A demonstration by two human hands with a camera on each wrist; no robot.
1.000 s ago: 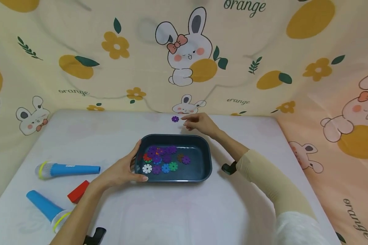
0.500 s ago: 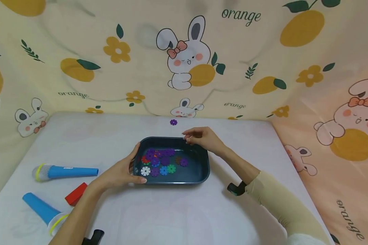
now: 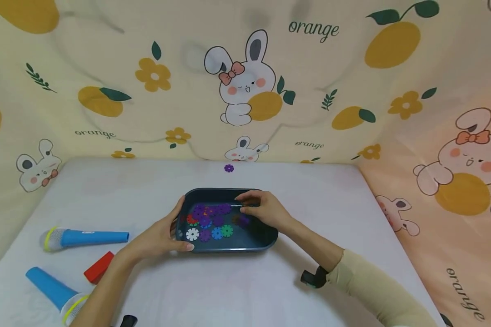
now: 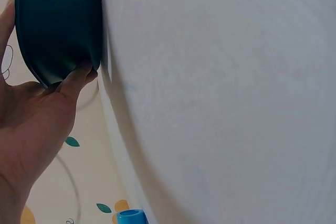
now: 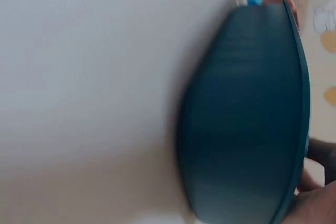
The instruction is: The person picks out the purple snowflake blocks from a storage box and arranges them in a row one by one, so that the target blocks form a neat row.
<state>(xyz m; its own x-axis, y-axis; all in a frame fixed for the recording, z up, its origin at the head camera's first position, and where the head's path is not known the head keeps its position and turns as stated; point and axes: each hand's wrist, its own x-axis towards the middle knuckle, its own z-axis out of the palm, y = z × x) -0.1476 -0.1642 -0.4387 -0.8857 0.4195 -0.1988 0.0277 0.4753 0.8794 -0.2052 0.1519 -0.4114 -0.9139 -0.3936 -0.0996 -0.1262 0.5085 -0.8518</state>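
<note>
A dark blue rectangular tray (image 3: 225, 243) stands on the table, with several small flower-shaped plastic discs (image 3: 216, 233) in purple, white, blue, green and red lying mostly in its left half. My left hand (image 3: 157, 236) grips the tray's left end, thumb over the near rim; the left wrist view shows the fingers against the tray's outer wall (image 4: 58, 19). Over the tray's right half is my right hand (image 3: 270, 211), thumb and fingers apart and reaching inside, with no disc visible between them. One purple disc (image 3: 228, 168) lies on the table beyond the tray, near the back edge.
Two blue toy microphones (image 3: 94, 238) lie on the left of the table, one behind the other. A red block (image 3: 98, 268) is between them and my left forearm. A patterned cloth (image 3: 188, 91) rises behind the table.
My right hand has moved from beside the lone purple disc at the back towards me and down into the tray. That disc stays on the table; my left hand keeps its hold.
</note>
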